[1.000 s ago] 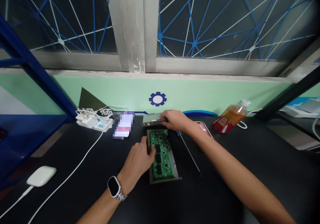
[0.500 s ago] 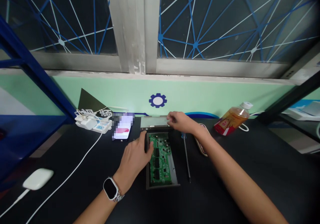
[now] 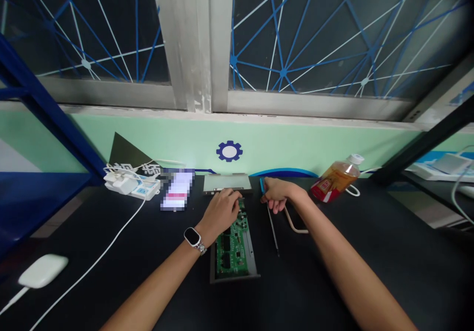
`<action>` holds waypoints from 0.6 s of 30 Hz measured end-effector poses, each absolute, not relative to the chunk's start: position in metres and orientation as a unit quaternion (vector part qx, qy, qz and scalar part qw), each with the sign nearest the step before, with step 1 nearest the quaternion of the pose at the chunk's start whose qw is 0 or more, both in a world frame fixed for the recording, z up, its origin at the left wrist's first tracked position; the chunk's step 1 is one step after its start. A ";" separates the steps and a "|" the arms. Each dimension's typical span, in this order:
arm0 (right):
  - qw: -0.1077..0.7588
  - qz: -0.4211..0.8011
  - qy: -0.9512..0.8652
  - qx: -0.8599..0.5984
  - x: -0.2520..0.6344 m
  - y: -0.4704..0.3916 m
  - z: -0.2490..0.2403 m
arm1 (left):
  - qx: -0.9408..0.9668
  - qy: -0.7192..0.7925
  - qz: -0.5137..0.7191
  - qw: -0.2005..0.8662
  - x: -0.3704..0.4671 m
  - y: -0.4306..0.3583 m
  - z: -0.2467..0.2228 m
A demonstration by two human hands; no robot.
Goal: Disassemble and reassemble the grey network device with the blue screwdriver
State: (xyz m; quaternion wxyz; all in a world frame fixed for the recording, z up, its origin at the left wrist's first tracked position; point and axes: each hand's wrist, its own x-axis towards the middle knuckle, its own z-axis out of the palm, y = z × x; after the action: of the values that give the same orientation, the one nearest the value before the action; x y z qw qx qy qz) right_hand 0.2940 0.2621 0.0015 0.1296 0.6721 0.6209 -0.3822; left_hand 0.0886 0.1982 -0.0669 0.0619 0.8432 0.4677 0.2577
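A shallow metal case (image 3: 252, 259) lies on the dark table with a green circuit board (image 3: 237, 252) inside it. My left hand (image 3: 221, 211) reaches over the far end of the case, its fingers bent together at the rim and covering part of the board. Just behind stands a pale metal panel (image 3: 227, 182). Right of the case, my right hand (image 3: 277, 193) is closed round the blue handle of a screwdriver (image 3: 273, 230). The long shaft points back toward me, its tip low near the table.
A phone with a lit screen (image 3: 178, 189) and a white power strip (image 3: 142, 188) stand to the left. A white charger (image 3: 43, 271) with its cable lies nearer. A beige-edged object (image 3: 294, 226) is partly under my right forearm; beyond it leans a drink bottle (image 3: 333, 179).
My left hand has moved from the case's left edge to its far end. My right hand has left the rear panel and taken hold of the screwdriver. The view has shifted slightly.
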 end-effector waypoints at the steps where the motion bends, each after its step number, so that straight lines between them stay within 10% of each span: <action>1: 0.118 -0.389 0.622 0.669 0.294 0.262 0.000 | 0.839 0.470 0.265 0.069 0.088 0.199 -0.070; 12: -0.010 -0.416 0.649 0.636 0.298 0.261 -0.004 | 0.825 0.482 0.284 0.076 0.086 0.196 -0.070; 18: -0.258 -0.488 0.702 0.450 0.297 0.247 0.030 | 0.817 0.482 0.302 0.094 0.084 0.197 -0.071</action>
State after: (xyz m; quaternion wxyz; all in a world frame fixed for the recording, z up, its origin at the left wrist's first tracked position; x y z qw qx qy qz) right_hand 0.2968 0.2474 0.0302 -0.2580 0.4502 0.7017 -0.4883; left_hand 0.0840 0.1968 -0.0710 0.0942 0.8170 0.4824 0.3015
